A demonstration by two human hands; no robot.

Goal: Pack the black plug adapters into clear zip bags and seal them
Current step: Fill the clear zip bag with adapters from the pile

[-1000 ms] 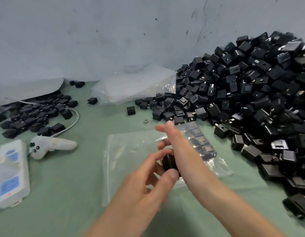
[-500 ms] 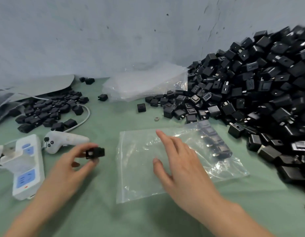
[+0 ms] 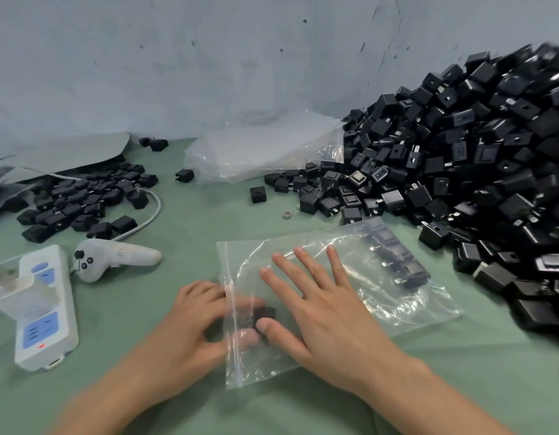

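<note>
Left grip (image 3: 196, 321): thumb and fingertips reach in through the mouth of the bag (image 3: 406, 296) and pinch one adapter (image 3: 267, 313), a small black plastic block seen through the film. This area is motion-blurred. Right grip (image 3: 319, 312): open, palm down, fingers straight and spread, pressing the upper film flat. Its thumb tip lies just beside the adapter.

The bag is thin, clear, glossy and creased. It lies flat on the worktop (image 3: 146, 397), a matte green surface. The zip strip (image 3: 230, 356) runs along the bag's left edge. At the far right end of the bag, a row (image 3: 394, 259) of adapters lies packed side by side.

Left of the grips lies a white power strip (image 3: 43, 324) with blue socket faces and a small red lamp. Beyond it lies a white, rounded controller (image 3: 115, 259) with dark buttons. A pale cable (image 3: 146, 218) curves beside it.

Beyond the bag lies a small pale ring (image 3: 287, 214). To the right, a large pile (image 3: 460, 167) of boxy black adapters, some showing metal prongs, slopes up against the wall (image 3: 178, 58). A lower heap (image 3: 83, 199) lies to the left. Between them sits a stack (image 3: 262, 149) of hazy clear bags. The wall is grey, rough and speckled.
</note>
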